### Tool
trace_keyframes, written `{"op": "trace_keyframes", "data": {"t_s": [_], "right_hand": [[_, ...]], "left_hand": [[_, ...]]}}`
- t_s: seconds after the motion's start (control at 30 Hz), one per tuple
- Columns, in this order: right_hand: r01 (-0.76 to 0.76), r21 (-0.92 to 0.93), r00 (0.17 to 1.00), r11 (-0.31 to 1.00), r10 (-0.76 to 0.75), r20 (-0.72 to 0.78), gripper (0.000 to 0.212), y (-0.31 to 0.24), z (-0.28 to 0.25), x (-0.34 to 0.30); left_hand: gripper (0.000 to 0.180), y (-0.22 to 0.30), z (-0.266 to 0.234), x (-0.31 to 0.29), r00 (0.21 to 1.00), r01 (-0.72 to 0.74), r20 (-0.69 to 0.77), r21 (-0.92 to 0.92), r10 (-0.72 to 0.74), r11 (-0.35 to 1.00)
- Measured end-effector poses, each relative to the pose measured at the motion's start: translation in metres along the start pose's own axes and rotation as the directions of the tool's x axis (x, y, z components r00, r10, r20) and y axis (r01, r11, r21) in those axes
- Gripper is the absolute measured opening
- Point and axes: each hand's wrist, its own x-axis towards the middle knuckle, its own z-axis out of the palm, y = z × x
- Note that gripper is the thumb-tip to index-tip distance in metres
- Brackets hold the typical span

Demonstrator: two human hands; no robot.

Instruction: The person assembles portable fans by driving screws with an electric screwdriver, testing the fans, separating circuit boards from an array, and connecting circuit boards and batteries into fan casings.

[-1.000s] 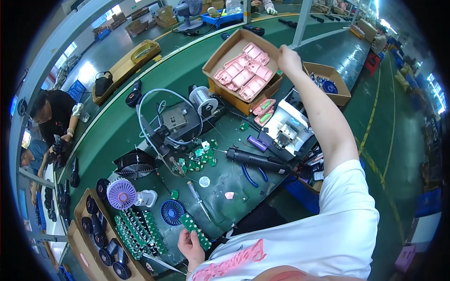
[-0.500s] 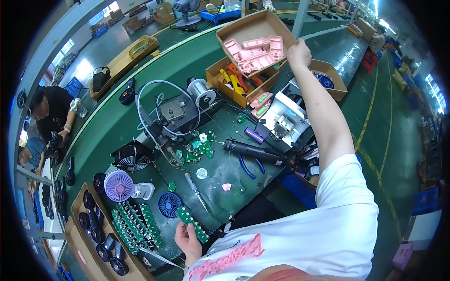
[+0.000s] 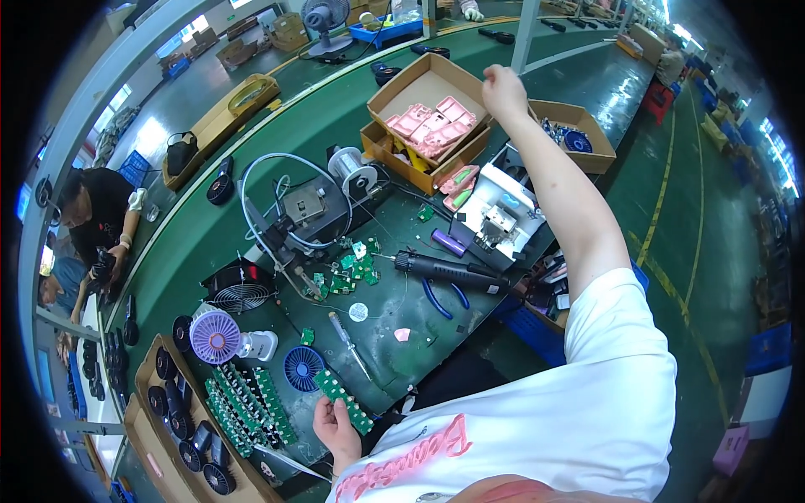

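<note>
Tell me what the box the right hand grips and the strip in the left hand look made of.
The box under the right hand looks like plain brown corrugated cardboard: matte, with folded flaps and raw edges. The strip that the left hand holds looks like green printed circuit board, probably glass-fibre laminate, slightly glossy, with small components on it; finer detail is too small to tell.

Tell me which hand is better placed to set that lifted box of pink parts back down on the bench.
Right. The right hand grips the rim of the cardboard box holding pink parts, raised over another box. The left hand is at the near edge, holding a green circuit board strip.
</note>
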Motion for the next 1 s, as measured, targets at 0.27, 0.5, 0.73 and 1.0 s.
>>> {"op": "trace_keyframes", "data": {"t_s": [0.27, 0.5, 0.73, 1.0], "right_hand": [[0.330, -0.223, 0.746, 0.917, -0.109, 0.657, 0.050, -0.032, 0.012, -0.030], [0.290, -0.074, 0.715, 0.954, -0.165, 0.679, 0.033, -0.025, 0.007, -0.021], [0.139, 0.221, 0.676, 0.965, -0.256, 0.691, 0.031, -0.045, -0.012, -0.027], [0.363, 0.072, 0.559, 0.929, -0.278, 0.781, 0.063, -0.033, 0.007, -0.032]], "left_hand": [[0.013, -0.001, 0.000, -0.002, 1.000, -0.022, -0.012, 0.004, 0.022, 1.000], [0.013, -0.001, 0.002, -0.002, 0.999, -0.031, -0.010, -0.003, 0.031, 1.000], [0.012, -0.002, -0.001, -0.003, 0.999, -0.032, -0.021, -0.009, 0.032, 0.999], [0.013, -0.001, 0.000, -0.002, 1.000, -0.012, -0.005, 0.012, 0.012, 1.000]]}}
